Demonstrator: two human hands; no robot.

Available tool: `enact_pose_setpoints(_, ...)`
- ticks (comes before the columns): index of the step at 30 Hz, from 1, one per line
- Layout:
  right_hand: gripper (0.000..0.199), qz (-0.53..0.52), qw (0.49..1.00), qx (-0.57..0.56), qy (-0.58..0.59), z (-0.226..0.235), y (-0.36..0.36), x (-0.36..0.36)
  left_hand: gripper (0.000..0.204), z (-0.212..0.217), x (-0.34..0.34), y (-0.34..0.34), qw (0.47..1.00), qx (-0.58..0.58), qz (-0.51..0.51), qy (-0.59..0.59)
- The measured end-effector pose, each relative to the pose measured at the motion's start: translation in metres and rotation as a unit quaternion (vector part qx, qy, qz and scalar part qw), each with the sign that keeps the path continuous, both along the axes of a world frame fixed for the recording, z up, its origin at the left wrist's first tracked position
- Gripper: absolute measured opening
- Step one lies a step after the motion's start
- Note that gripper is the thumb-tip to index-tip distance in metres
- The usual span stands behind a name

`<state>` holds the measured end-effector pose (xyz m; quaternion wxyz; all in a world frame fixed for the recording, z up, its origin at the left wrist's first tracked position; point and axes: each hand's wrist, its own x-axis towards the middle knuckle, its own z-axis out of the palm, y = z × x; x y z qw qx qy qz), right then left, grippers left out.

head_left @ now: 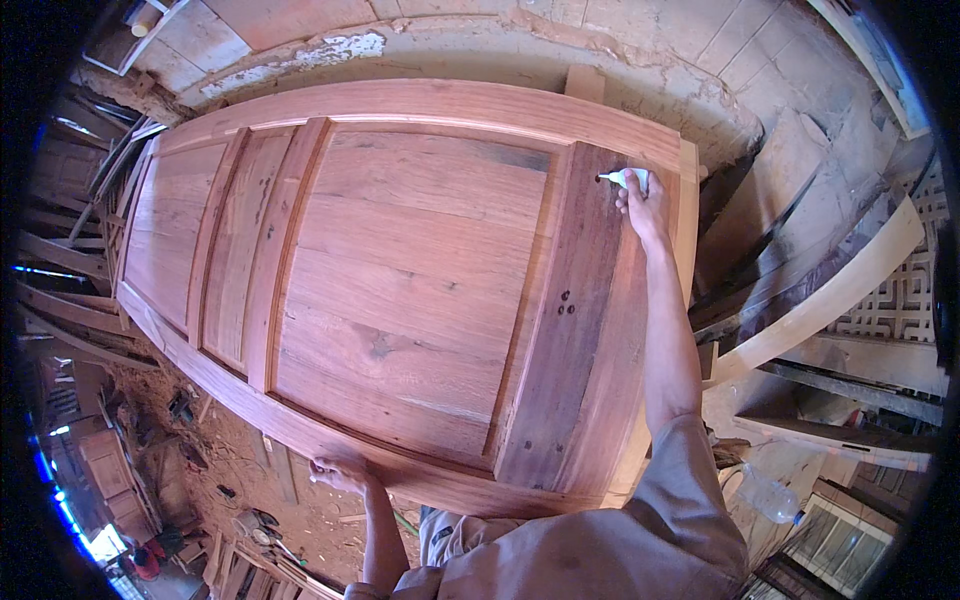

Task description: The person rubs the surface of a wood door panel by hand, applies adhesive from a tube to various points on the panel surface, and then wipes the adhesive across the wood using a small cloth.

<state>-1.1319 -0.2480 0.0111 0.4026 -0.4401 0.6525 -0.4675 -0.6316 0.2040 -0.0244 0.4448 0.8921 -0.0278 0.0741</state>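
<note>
A large reddish-brown panelled wooden door lies flat before me. My right hand reaches to its far right corner, closed around a small white squeeze bottle with a thin nozzle. The nozzle tip points left, at a dark hole in the darker board at the door's right end. More dark holes show farther down that board. Beside the door's near edge, my left hand is closed with its fingers curled. Something small and pale may be between its fingertips, too small to name.
A rough plastered wall runs behind the door. Wooden planks lean at the right, near a long curved pale strip. A clear plastic bottle lies at lower right. Sawdust and scraps cover the floor at lower left; stacked timber stands at far left.
</note>
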Motion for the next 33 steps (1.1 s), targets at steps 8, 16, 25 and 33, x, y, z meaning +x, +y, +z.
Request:
enact_pose_setpoints(8, 0.028, -0.013, 1.0, -0.007, -0.011, 0.001, -0.004, -0.002, 0.05, -0.009, 0.003, -0.001, 1.0, -0.001, 0.009, 0.003)
enact_pose_setpoints(16, 0.029, -0.036, 0.998, 0.02, -0.054, 0.003, -0.003, -0.004, 0.049, -0.006, 0.002, 0.0, 0.999, 0.019, 0.022, 0.023)
enact_pose_setpoints(25, 0.029, -0.015, 0.999, 0.011, -0.033, -0.006, -0.01, -0.002, 0.052, -0.02, 0.016, 0.012, 0.998, -0.063, -0.007, 0.007)
enact_pose_setpoints(33, 0.03, -0.075, 0.992, 0.003, -0.106, 0.004, 0.004, -0.018, 0.052, 0.006, -0.007, -0.01, 0.999, 0.004, 0.025, 0.037)
